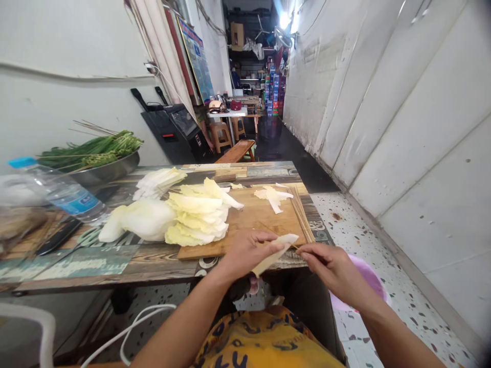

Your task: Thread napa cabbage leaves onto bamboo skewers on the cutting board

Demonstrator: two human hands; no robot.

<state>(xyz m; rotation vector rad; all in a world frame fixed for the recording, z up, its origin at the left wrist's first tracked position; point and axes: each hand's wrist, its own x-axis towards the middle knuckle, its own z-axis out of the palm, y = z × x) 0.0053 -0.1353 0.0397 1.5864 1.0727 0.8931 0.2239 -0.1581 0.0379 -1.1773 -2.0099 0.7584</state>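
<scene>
My left hand [247, 253] is closed around a pale strip of cabbage leaf [276, 253], held just over the near edge of a wooden cutting board [253, 217]. My right hand [333, 268] pinches a thin bamboo skewer [297, 248] whose tip meets the leaf strip. A bundle of bamboo skewers [301, 212] lies along the board's right side. A stack of cut cabbage leaves [199, 214] rests on the board's left part, and a few small leaf pieces [274, 197] lie at its far end.
A cabbage heart [140, 220] and white stems [157, 181] lie left of the board on the patterned table [115, 260]. A metal bowl of greens [99, 156], a water bottle [61, 191] and a knife [57, 237] are at left. A purple basin [368, 278] stands on the floor at right.
</scene>
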